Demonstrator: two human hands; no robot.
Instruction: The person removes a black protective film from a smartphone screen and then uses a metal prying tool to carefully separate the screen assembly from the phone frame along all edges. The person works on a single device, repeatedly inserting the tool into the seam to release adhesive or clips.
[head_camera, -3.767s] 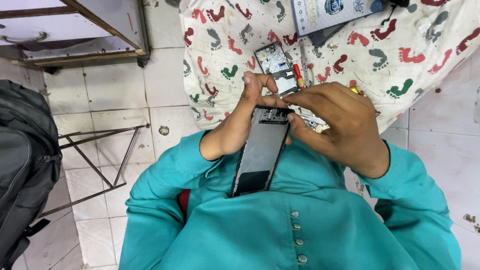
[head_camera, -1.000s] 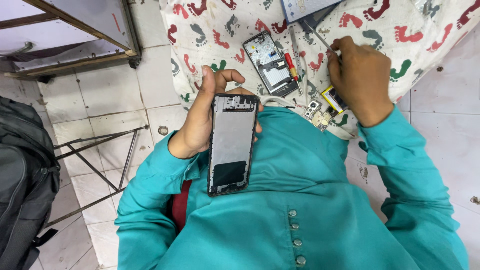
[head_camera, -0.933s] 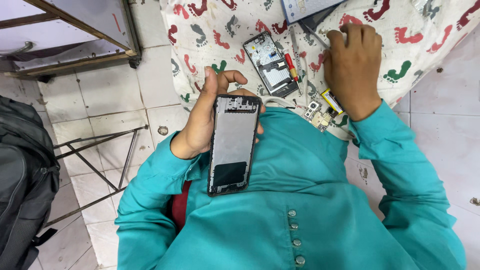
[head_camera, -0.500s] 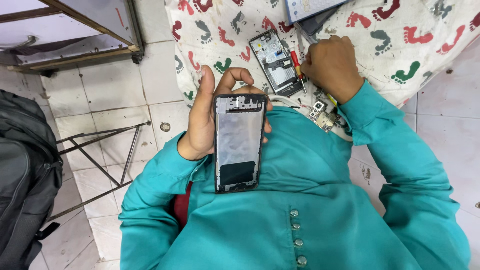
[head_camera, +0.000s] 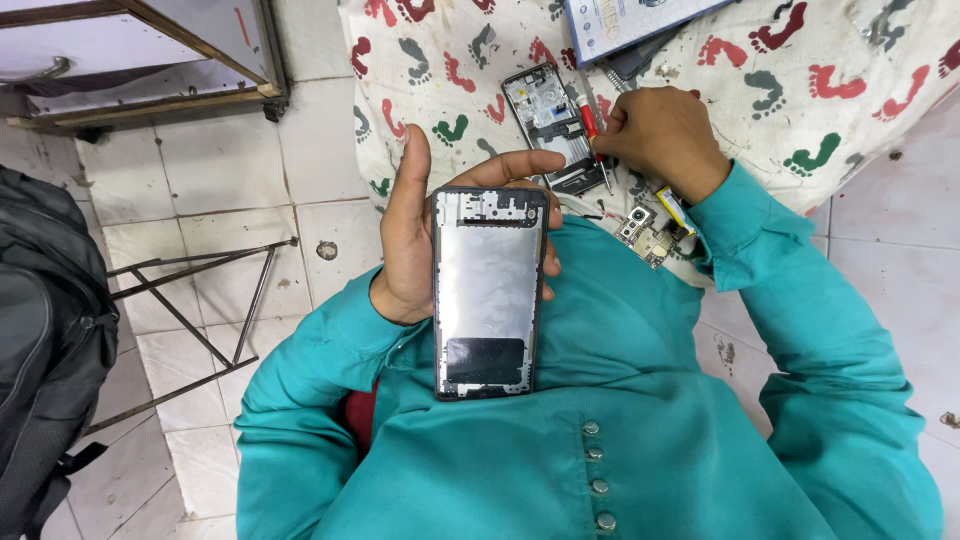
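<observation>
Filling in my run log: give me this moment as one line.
left hand: holds opened phone | right hand: grips red screwdriver beside phone frame | surface: footprint cloth

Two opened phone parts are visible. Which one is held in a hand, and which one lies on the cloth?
The left hand holds the larger phone frame with its silver inner plate. The smaller phone frame lies on the footprint-patterned cloth, beside the right hand.

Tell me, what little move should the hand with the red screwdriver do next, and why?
Probably lift the red screwdriver off the footprint cloth. The right hand already has its fingers closed around it beside the phone frame, while the left hand holds the opened phone up.
</observation>
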